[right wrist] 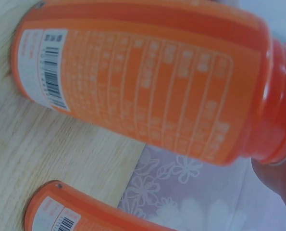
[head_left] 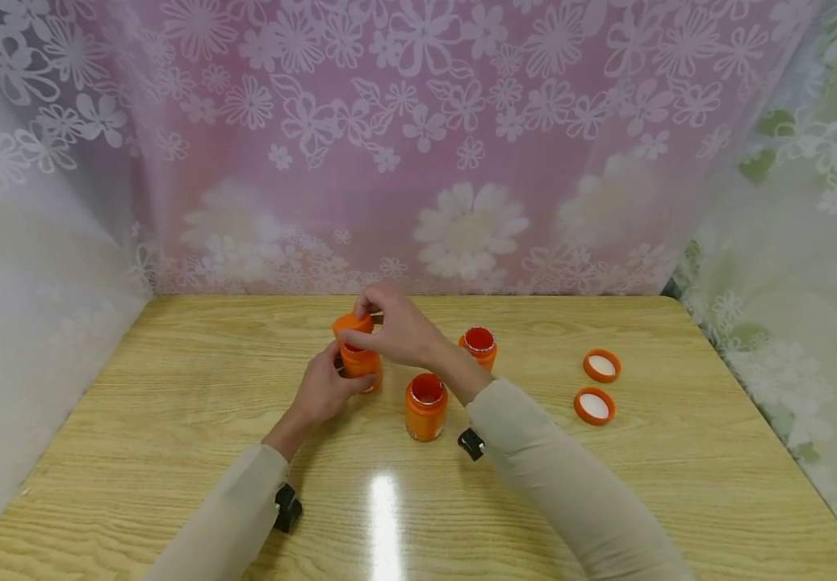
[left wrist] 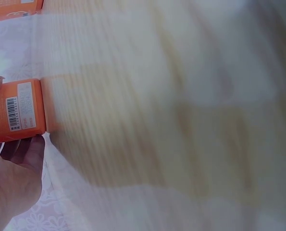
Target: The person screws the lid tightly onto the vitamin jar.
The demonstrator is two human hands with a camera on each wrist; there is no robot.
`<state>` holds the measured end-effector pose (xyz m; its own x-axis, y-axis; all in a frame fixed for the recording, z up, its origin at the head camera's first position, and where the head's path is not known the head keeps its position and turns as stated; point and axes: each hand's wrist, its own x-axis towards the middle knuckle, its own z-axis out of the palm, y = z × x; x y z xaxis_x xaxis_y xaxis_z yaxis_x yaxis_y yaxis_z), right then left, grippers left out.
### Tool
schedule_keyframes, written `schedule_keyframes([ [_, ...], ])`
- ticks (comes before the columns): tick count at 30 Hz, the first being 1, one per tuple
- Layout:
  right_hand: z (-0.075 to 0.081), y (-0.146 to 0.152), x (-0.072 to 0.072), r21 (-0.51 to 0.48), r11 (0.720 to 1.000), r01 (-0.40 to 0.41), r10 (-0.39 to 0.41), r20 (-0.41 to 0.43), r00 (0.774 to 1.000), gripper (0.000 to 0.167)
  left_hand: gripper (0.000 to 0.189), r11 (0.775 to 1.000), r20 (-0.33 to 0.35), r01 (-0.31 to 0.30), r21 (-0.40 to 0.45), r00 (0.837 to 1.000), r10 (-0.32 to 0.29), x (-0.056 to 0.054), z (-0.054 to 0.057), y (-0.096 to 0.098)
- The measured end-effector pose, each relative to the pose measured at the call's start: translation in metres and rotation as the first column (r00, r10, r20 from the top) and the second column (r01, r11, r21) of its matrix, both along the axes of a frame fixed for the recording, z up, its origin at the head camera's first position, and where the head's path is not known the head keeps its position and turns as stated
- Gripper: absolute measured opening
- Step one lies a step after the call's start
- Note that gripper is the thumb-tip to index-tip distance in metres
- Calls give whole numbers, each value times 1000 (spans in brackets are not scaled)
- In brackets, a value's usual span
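On the left part of the table stands an orange jar [head_left: 362, 369] with a barcode label, seen sideways in the left wrist view. My left hand [head_left: 322, 389] grips this jar low down, fingers and thumb round its sides. Over its mouth, my right hand [head_left: 402, 329] pinches an orange lid [head_left: 351, 324] that is tilted, with the jar's red opening partly showing below. Whether the lid touches the rim cannot be told. Beside the hands stand two open orange jars, the front one [head_left: 425, 413] and the back one [head_left: 487, 353], partly covered by my right forearm.
To the right, two orange lids with white liners, one farther [head_left: 602, 365] and one nearer [head_left: 595, 406], lie liner-up on the wooden table [head_left: 680, 484]. A flowered pink curtain [head_left: 360, 161] hangs along the table's back edge, with pale cloth at both sides.
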<state>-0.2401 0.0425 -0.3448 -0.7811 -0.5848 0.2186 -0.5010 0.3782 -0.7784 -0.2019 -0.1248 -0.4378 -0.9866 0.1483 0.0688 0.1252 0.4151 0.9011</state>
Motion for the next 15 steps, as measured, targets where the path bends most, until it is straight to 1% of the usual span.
schedule_keyframes([
  [4, -1, 0, 1, 18, 1000, -19, 19, 1, 1000, 25, 54, 1000, 6, 2, 9, 1000, -2, 0, 0, 0],
  [9, -5, 3, 0, 50, 999, -6, 7, -9, 1000, 25, 56, 1000, 13, 8, 18, 1000, -8, 0, 1, 0],
  [15, -7, 4, -1, 74, 996, -52, 51, 15, 999, 26, 56, 1000, 25, 3, 19, 1000, -3, -1, 0, -1],
])
